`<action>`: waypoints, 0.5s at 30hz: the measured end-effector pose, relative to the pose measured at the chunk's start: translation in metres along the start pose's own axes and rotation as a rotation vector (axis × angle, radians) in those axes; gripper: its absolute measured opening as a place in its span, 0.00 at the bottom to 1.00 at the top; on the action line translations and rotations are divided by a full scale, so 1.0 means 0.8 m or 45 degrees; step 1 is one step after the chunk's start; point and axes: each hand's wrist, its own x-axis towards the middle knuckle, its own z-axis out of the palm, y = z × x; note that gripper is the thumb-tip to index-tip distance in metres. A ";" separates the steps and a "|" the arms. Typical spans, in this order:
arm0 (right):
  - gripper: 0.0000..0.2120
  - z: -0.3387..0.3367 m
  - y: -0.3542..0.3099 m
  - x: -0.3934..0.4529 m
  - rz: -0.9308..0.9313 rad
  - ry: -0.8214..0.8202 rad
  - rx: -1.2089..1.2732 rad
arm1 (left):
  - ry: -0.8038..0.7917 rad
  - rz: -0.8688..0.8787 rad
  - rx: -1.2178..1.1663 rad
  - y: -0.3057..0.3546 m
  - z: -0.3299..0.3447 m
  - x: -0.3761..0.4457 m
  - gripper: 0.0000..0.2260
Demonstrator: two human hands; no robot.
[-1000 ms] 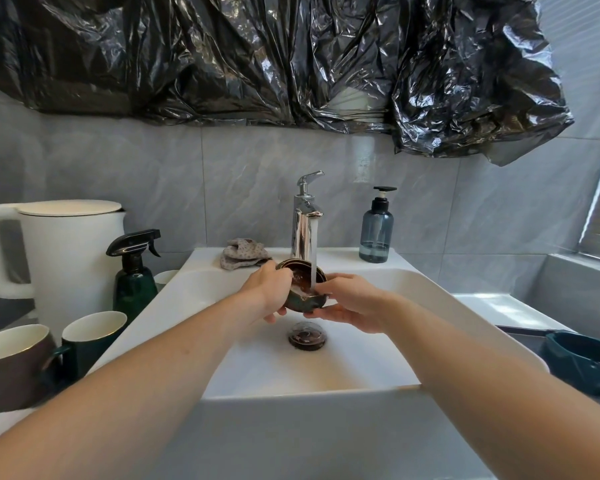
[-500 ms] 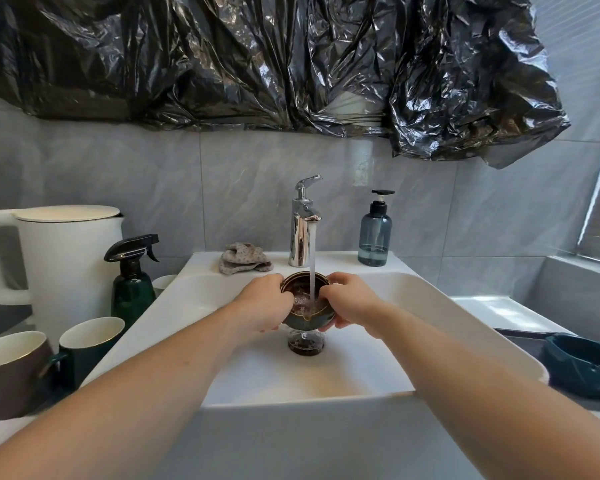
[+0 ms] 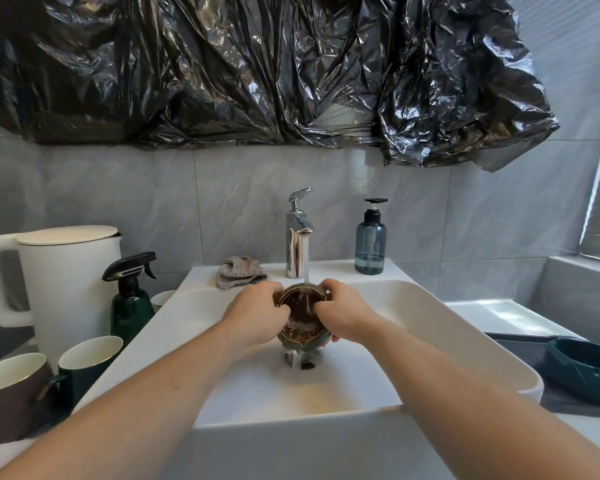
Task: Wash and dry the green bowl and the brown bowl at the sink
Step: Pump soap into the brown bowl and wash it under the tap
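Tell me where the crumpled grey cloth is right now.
The crumpled grey cloth lies on the white sink's back ledge, just left of the chrome tap.

The small brown-glazed ceramic bowl [image 3: 302,317] sits over the white rectangular basin [image 3: 430,306], under the chrome tap [image 3: 297,244], between left hand [image 3: 257,315] and right hand [image 3: 343,315]. A dark green bowl [image 3: 582,368] lies right of the basin.

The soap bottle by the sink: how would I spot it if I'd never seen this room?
Find the white sink, then the chrome tap on its back ledge. Right of the tap stands the soap bottle: see-through blue-grey with a black pump, unlike the dark green spray bottle left of the sink.
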 end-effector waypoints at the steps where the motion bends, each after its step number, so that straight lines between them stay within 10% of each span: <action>1: 0.15 0.000 0.001 0.000 0.001 -0.009 0.001 | 0.011 0.015 0.009 0.000 0.000 -0.001 0.04; 15: 0.16 -0.006 0.000 -0.004 -0.008 0.093 -0.027 | -0.019 0.118 -0.080 0.002 0.009 -0.004 0.08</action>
